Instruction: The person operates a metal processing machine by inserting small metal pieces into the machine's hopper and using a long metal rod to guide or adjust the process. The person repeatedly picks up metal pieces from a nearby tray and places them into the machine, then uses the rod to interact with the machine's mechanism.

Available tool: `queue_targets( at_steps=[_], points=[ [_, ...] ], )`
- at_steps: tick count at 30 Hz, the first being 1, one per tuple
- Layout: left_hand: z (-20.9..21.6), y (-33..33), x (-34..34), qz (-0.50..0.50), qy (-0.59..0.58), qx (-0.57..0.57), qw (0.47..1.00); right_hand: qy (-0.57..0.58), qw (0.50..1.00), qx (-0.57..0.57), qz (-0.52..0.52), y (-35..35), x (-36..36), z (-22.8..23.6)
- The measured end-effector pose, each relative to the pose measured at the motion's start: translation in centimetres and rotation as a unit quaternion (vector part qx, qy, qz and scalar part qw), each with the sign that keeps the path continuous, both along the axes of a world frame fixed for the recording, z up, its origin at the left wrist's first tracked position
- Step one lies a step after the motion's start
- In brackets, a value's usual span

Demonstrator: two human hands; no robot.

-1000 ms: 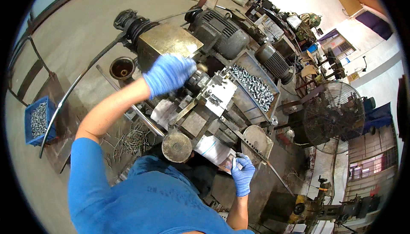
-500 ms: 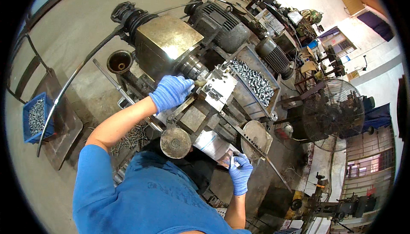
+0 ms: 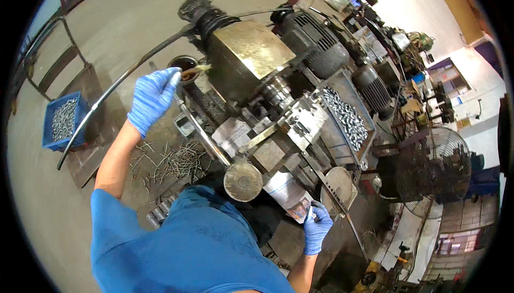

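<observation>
My left hand (image 3: 153,99), in a blue knitted glove, is closed round a small brush (image 3: 197,70) with pale bristles. The brush is beside the mouth of a dark round cup (image 3: 181,59), left of the machine's boxy head (image 3: 251,49). In a matching glove, my right hand (image 3: 318,227) has its fingers pinched at the lower end of a pale sheet-like piece (image 3: 284,188). Something small and whitish shows at those fingertips, too small to name. Between the hands lies the machine's metal slide with a fixture block (image 3: 304,122).
A grey tray (image 3: 342,159) full of small metal parts stands right of the fixture. Thin rods (image 3: 176,162) are piled on the floor at left. Beyond them is a blue crate (image 3: 80,124) of parts. A caged fan (image 3: 428,170) stands at right; a long bar (image 3: 107,97) arcs across the left.
My left hand has moved left with the brush, from the machine's spindle and fixture to the round cup. My right hand stays by the pale sheet. The whole view has shifted.
</observation>
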State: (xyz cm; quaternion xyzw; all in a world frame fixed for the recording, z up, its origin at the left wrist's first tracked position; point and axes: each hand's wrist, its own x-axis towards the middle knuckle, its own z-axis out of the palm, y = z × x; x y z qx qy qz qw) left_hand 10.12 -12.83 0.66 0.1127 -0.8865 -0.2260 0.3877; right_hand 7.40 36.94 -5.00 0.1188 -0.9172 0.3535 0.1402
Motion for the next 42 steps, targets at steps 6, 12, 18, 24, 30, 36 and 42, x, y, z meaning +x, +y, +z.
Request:
queue_targets(
  at_steps=[6, 12, 18, 24, 30, 36, 42],
  points=[
    [-6.6, -8.6, -4.7, 0.092, -0.249, -0.065, 0.962, -0.009, 0.998, -0.033, 0.049, -0.8, -1.3, -0.6],
    [-10.6, -11.4, -11.8, 0.121, -0.326, -0.081, 0.934, 0.005, 0.999, -0.021, 0.031, -0.5, -0.7, -0.4],
    [-12.7, -11.6, -14.0, 0.086, -0.412, -0.086, 0.903, -0.049, 0.999, 0.000, -0.021, 0.5, 0.8, 0.7],
    [-12.0, -12.2, -13.3, 0.097, -0.380, -0.095, 0.915, -0.046, 0.998, -0.031, -0.024, 1.8, 0.9, -0.4],
    [-9.8, -9.7, -10.7, 0.063, -0.346, -0.068, 0.934, -0.029, 0.999, -0.020, -0.008, 1.5, 0.6, -0.9],
    [-9.1, -8.8, -10.5, 0.062, -0.394, -0.072, 0.914, 0.001, 1.000, 0.014, 0.011, 1.3, 0.3, -1.3],
    [-9.3, -9.9, -11.0, 0.076, -0.370, -0.059, 0.924, -0.004, 1.000, 0.018, -0.003, 2.1, 1.0, -0.8]
  ],
)
